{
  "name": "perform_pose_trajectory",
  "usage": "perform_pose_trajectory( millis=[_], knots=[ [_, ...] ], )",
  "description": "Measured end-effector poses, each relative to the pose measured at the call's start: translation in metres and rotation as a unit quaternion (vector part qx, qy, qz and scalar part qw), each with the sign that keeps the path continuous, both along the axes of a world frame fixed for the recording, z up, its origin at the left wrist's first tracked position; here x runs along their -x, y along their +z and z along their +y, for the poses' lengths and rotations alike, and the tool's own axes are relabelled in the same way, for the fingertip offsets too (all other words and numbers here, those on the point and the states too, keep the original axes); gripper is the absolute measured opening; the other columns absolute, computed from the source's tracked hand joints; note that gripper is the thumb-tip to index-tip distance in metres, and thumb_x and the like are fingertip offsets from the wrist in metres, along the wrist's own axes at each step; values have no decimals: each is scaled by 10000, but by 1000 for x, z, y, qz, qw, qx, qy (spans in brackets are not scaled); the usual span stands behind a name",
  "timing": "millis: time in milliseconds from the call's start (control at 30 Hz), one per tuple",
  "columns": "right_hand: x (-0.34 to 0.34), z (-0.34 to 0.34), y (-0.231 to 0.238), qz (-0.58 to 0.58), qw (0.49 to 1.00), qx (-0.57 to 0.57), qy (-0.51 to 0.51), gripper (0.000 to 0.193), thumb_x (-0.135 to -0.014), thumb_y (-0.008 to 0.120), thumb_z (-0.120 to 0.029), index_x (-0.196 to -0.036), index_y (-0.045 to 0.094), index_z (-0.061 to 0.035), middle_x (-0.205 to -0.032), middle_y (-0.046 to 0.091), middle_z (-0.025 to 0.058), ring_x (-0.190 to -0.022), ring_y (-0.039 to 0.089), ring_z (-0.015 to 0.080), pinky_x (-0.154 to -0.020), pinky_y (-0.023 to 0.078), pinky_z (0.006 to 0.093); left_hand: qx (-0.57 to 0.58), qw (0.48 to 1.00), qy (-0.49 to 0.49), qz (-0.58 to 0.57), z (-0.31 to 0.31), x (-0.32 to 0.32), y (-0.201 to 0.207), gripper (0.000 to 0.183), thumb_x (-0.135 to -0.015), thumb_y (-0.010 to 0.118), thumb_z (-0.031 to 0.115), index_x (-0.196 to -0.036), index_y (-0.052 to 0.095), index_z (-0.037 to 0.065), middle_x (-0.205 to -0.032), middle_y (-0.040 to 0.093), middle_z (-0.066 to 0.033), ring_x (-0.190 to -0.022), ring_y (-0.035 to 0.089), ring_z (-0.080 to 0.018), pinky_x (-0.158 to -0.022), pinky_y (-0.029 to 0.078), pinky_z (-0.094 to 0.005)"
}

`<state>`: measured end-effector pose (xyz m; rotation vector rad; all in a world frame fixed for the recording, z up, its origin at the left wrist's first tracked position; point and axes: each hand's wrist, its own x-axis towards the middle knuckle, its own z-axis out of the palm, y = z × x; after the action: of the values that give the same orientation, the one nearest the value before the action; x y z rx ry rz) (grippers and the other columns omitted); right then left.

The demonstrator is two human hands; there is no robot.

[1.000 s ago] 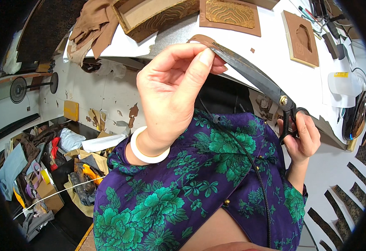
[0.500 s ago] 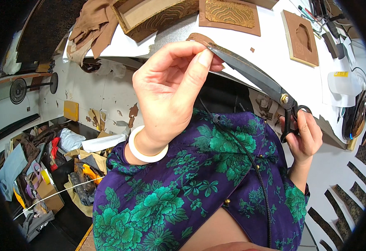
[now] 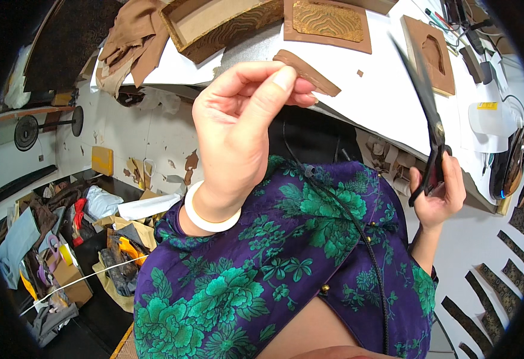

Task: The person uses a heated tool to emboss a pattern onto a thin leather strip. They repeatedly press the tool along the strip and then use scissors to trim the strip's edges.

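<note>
Between the thumb and fingers of my left hand (image 3: 247,110) is a small strip of brown leather (image 3: 311,74), held up in front of the table's near edge. Part of the strip is hidden behind my fingertips. A white bangle (image 3: 207,218) circles my left wrist. Off to the right, my right hand (image 3: 440,191) grips the handles of black scissors (image 3: 430,102). Their long blades point up and away, apart from the strip, and look nearly closed.
The white table (image 3: 358,107) bears a patterned gold-brown box (image 3: 226,30), a brown panel with a gold plate (image 3: 331,23), a recessed brown block (image 3: 430,54), crumpled brown leather (image 3: 133,45) and a white bottle (image 3: 490,119). Scraps and bags (image 3: 103,200) pile up at left.
The scissors have swung away from the strip to the right, turning upright, and their blades have come closer together. More of the leather strip shows in my left hand, which shifted slightly.
</note>
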<state>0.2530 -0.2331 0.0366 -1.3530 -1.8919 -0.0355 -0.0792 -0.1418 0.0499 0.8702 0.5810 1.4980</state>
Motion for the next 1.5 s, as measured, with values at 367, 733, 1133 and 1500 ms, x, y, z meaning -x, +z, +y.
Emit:
perform_pose_trajectory(
  millis=[367,733,1133,1500],
  knots=[
    [30,-21,-31,387,899,203,-21,515,-875,938,-42,-1321,701,55,-1026,724,71,-783,644,81,-659,500,210,94,989,-44,-109,5,-1,-6,179,-1095,722,124,-1206,780,-5,-1076,822,-166,-981,799,-270,-954,653,-446],
    [136,73,35,597,770,177,140,450,-952,869,12,-1284,565,21,-1031,808,141,-869,776,130,-791,630,243,109,985,-86,-104,-16,-33,-17,182,-1116,703,118,-1257,779,31,-1141,818,-159,-1025,773,-252,-993,632,-422],
    [100,78,50,497,809,276,147,447,-921,905,-25,-1287,658,44,-1033,794,79,-925,755,106,-830,598,225,-88,936,-159,302,15,-14,17,169,-994,840,56,-1116,770,-37,-1033,781,-79,-1005,730,-149,-918,562,-296],
    [60,-13,-3,552,725,387,138,572,-934,934,-176,-1374,710,112,-918,644,-1,-768,563,52,-654,418,210,62,996,-41,47,24,-6,6,151,-1083,699,108,-1148,754,-17,-1151,809,-212,-1060,794,-306,-1017,633,-485]
  ],
)
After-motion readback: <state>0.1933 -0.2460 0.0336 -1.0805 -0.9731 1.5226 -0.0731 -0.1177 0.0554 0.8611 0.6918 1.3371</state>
